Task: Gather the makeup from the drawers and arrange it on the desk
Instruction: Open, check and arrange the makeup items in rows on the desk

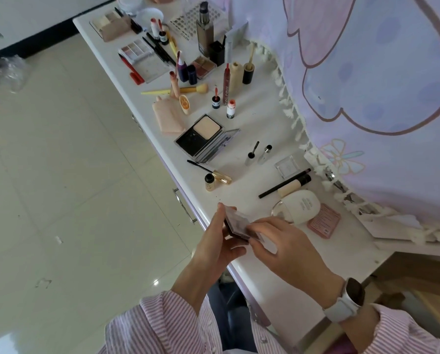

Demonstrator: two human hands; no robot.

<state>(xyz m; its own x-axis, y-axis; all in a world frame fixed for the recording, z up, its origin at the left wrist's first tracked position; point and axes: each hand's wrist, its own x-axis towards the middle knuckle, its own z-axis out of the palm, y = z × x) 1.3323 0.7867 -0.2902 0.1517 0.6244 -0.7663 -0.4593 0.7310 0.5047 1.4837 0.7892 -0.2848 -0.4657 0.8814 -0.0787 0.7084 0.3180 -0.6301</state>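
Left hand [220, 241]: curled round a small dark compact [239, 223], held over the desk [252, 116] edge. Right hand [277, 241]: fingers pinching its near end, seemingly working the lid. Step: handling one piece before placing. Next: set it on bare desk beside the black pencil [284, 183], clear of the white tube [302, 204].

Both hands, left [215, 241] and right [285, 247], grip dark compact [235, 223] over table [252, 200] edge; makeup spread beyond

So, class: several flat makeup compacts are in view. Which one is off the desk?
The dark compact held between the left hand and right hand; the others lie on the desk.
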